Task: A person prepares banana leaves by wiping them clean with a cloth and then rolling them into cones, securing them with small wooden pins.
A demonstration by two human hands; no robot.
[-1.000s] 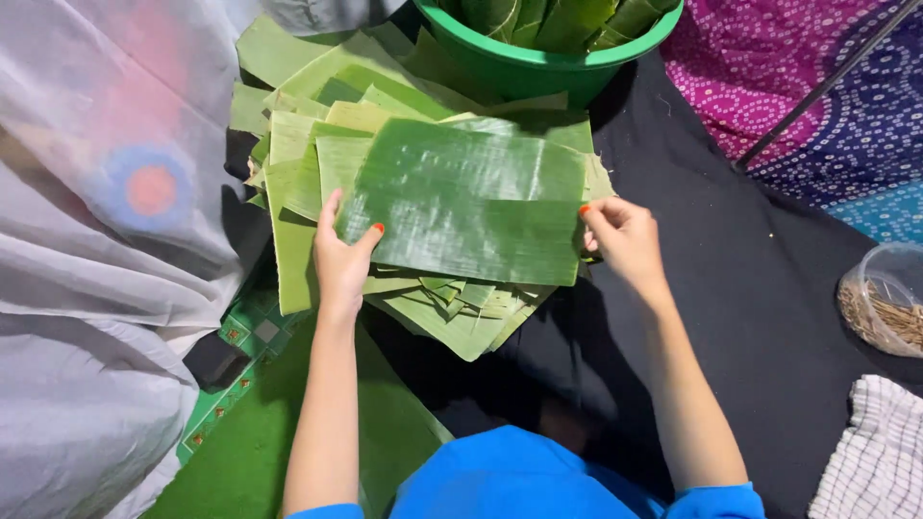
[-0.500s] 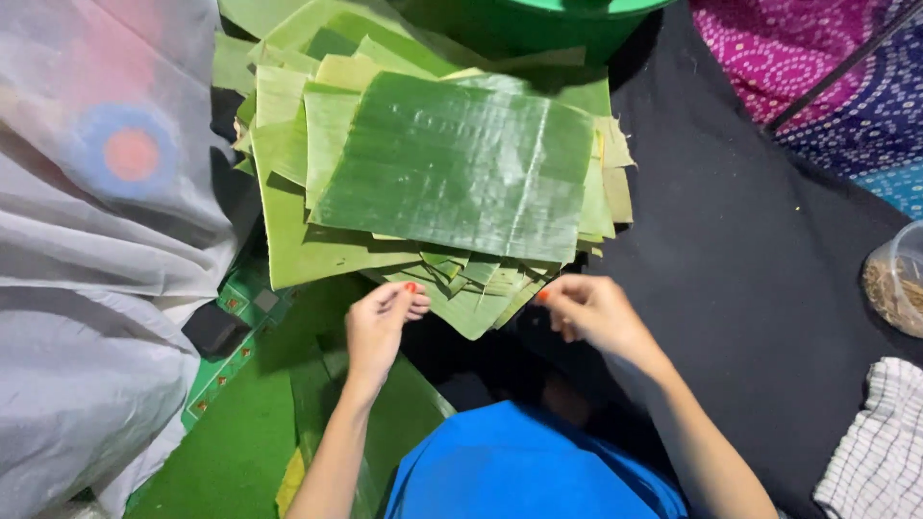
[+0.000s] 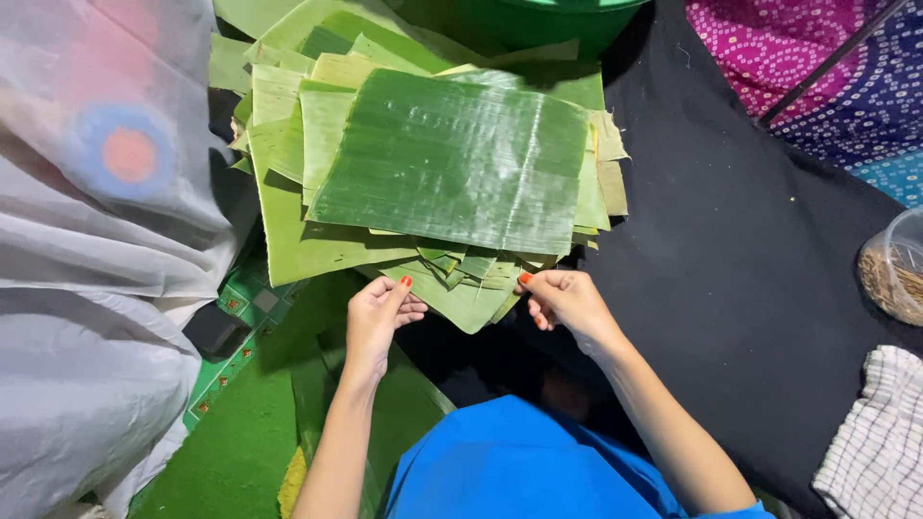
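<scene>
A thick stack of cut banana leaf pieces lies in front of me, topped by a large glossy green rectangle (image 3: 452, 159). Smaller pale leaf pieces (image 3: 460, 293) stick out from under its near edge. My left hand (image 3: 380, 312) is at the left edge of these small pieces, thumb and curled fingers pinched on the leaf edge. My right hand (image 3: 562, 298) pinches the right edge of the same pieces in the same way. Both hands have orange-painted nails. My blue clothing fills the bottom of the view.
A green basin (image 3: 519, 14) stands behind the stack. Black cloth (image 3: 750, 250) covers the right side, with pink and blue dotted fabric (image 3: 798, 48) beyond it. A clear container of brown material (image 3: 894, 269) and a checked cloth (image 3: 880, 442) sit far right. White sheer fabric (image 3: 87, 192) lies left, above a green mat (image 3: 240, 442).
Both hands let go of the sides of the large top leaf, drew back toward me, and now sit at the small pieces on the stack's near edge.
</scene>
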